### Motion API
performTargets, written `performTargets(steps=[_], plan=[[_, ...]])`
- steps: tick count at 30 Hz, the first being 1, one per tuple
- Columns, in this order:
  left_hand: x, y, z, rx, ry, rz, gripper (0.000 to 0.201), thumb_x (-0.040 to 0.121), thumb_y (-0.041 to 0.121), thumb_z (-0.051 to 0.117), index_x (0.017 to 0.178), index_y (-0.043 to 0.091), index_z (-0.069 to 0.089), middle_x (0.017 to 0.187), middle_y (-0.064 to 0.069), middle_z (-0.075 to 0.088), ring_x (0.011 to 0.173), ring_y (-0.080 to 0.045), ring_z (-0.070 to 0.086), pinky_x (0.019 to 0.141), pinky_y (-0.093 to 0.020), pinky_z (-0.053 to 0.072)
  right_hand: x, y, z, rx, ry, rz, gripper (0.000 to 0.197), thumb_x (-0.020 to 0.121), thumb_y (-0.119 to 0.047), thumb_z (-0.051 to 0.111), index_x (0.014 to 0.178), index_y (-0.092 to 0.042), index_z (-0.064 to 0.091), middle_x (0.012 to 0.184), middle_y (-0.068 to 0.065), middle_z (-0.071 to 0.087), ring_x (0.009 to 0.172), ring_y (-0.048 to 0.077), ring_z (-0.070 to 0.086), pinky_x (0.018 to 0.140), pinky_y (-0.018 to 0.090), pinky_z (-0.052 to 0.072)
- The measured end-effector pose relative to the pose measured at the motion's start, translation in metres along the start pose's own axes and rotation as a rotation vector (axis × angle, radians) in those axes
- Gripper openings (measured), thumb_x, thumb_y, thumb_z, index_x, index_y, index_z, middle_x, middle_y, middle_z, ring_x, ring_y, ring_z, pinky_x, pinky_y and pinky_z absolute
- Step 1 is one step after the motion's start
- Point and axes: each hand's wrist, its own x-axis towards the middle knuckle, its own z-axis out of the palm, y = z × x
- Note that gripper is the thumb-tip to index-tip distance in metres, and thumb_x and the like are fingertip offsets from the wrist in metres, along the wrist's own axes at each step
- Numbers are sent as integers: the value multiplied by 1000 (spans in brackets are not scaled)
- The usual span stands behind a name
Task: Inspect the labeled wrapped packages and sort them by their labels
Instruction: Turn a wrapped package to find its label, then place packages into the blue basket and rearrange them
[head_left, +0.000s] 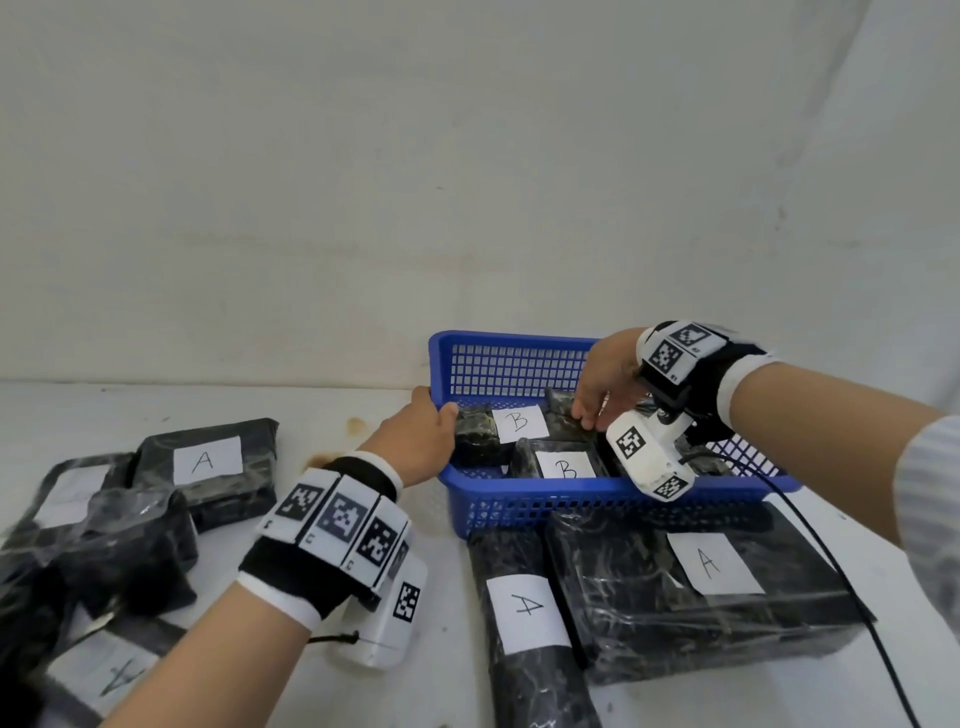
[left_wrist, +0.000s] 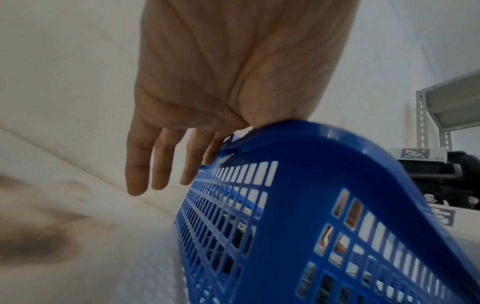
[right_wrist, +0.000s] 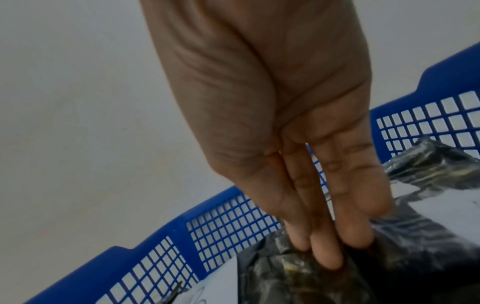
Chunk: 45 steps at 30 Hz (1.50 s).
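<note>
A blue mesh basket (head_left: 571, 506) (left_wrist: 311, 185) (right_wrist: 221, 226) holds black wrapped packages, two showing white "B" labels (head_left: 519, 421) (head_left: 566, 465). My left hand (head_left: 421, 436) (left_wrist: 207, 82) rests against the basket's left rim, thumb over the edge, its fingers (left_wrist: 145, 164) hanging straight outside the wall. My right hand (head_left: 602, 379) (right_wrist: 285, 144) reaches down into the basket; its straight fingertips (right_wrist: 327, 259) touch a black package (head_left: 563, 410) (right_wrist: 285, 283) by the back wall. Packages labeled "A" lie in front of the basket (head_left: 527, 605) (head_left: 709, 564) and to the left (head_left: 205, 462).
A heap of black packages (head_left: 119, 545) fills the table's left side, one with an upside-down "A" (head_left: 117, 670). A black cable (head_left: 831, 561) runs down the right. The white wall stands just behind the basket. A metal shelf (left_wrist: 441, 107) shows in the left wrist view.
</note>
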Motion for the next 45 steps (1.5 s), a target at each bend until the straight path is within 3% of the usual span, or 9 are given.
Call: performTargets(steps=[6,10,13,16,19,28,36,42,45], plan=[[4,-5,1,-18,2,-32,51,104,41,29,146,12,25,132,-15,56,116,-32,57,99,-40,43,-6,5,-12,112,-90,24,15,88,1,69,102,-2,74,96,11,78,79,22,75,69,33,62],[-7,-6,-5,-14,40,-57,78,98,59,29,155,14,0,145,-21,45,132,-35,46,110,-43,35,-31,6,-26,179,-56,-41,23,88,-12,73,110,-5,72,101,9,78,92,28,76,96,45,56],[-29,-7,-17,-114,180,-50,66,100,52,34,150,11,25,139,-16,53,129,-31,49,103,-36,36,-67,-4,-27,305,12,-140,18,95,-20,68,110,-9,69,103,8,76,90,24,72,84,37,59],[-52,-19,-33,-162,313,-42,25,101,28,43,112,12,59,115,-12,67,111,-28,60,91,-32,43,-101,-13,-6,530,148,-270,10,96,-15,66,102,-8,67,92,7,70,78,21,67,67,29,55],[-78,-38,-51,-116,404,-69,18,97,13,42,92,22,57,108,-10,69,108,-30,61,97,-40,46,-126,-23,35,711,268,-393,5,95,-14,67,94,-10,69,91,6,69,75,18,64,66,27,55],[-139,-90,-90,394,381,-510,85,83,61,61,142,11,28,148,-23,26,138,-40,24,116,-48,18,-159,-57,135,890,555,-452,11,97,-10,62,92,-18,69,92,-6,66,90,15,61,79,32,49],[-142,-109,-101,134,450,-384,26,89,11,52,109,23,44,121,-14,59,114,-34,54,107,-48,37,-185,-67,154,908,511,-522,13,98,-8,58,97,-17,68,93,-7,66,84,2,59,64,17,45],[-168,-79,-98,-266,583,-98,28,91,28,65,110,9,56,112,-15,64,99,-30,61,83,-35,48,-200,-57,156,891,445,-657,20,99,-11,60,111,-26,66,106,0,70,96,18,67,73,20,56],[-189,-46,-88,-636,502,3,30,92,35,63,99,5,59,90,-14,68,73,-23,65,63,-30,56,-208,-46,162,797,387,-816,59,94,-11,67,135,-49,49,133,-13,58,112,9,64,87,19,56]])
